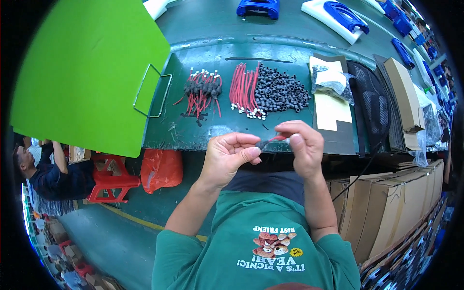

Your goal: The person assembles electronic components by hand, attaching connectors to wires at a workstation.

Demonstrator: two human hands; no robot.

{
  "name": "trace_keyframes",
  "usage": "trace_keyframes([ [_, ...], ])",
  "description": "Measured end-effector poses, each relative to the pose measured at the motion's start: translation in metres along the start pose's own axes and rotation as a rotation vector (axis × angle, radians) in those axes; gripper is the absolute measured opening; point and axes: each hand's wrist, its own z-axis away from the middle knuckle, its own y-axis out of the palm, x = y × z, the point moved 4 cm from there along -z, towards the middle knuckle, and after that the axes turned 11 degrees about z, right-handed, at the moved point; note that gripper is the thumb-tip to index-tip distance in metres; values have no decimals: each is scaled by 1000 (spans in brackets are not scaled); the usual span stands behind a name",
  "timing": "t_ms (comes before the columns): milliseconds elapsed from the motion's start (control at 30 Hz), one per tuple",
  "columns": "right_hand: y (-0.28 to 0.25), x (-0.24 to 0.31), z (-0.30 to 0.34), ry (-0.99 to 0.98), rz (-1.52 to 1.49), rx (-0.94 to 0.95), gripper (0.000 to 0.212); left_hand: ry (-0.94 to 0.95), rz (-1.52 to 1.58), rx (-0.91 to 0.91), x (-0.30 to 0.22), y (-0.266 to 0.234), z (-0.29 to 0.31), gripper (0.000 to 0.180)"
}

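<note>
Both hands meet just off the front edge of the green bench (193, 137). Between them runs a short red wire (276, 138) with a dark grey or black piece (261, 144) around its left end. My left hand (224, 157) pinches that dark piece between thumb and fingers. At the other end, my right hand (308, 150) pinches the red wire, its tip hidden by the fingers. Beyond them lie a bundle of red wires with white connectors (245, 89), a heap of black ring-shaped parts (282, 92) and a pile of red wires with black lumps (202, 92).
Cardboard with a clear plastic bag (333, 82) lies on the bench's right, beside a black mesh panel (371, 104). A bright green board (87, 72) stands left. Below are a red stool (113, 179), an orange bag (162, 169) and cartons (386, 208). A person (53, 169) sits far left.
</note>
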Motion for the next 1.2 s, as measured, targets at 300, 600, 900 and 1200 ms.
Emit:
trace_keyframes([
  [300, 0, -53, 7, 401, -106, -119, 22, 430, -276, -492, -62, -80, -40, 25],
  [600, 3, -43, 8, 283, 120, -85, 14, 700, -1152, -712, -70, -106, -61, 16],
  [900, 9, -33, -5, 234, 349, -44, 6, 763, -1086, -632, -67, -89, -39, 16],
  [1200, 43, -28, -29, 56, 877, 65, 10, 603, -857, -386, -26, -37, -9, 10],
])
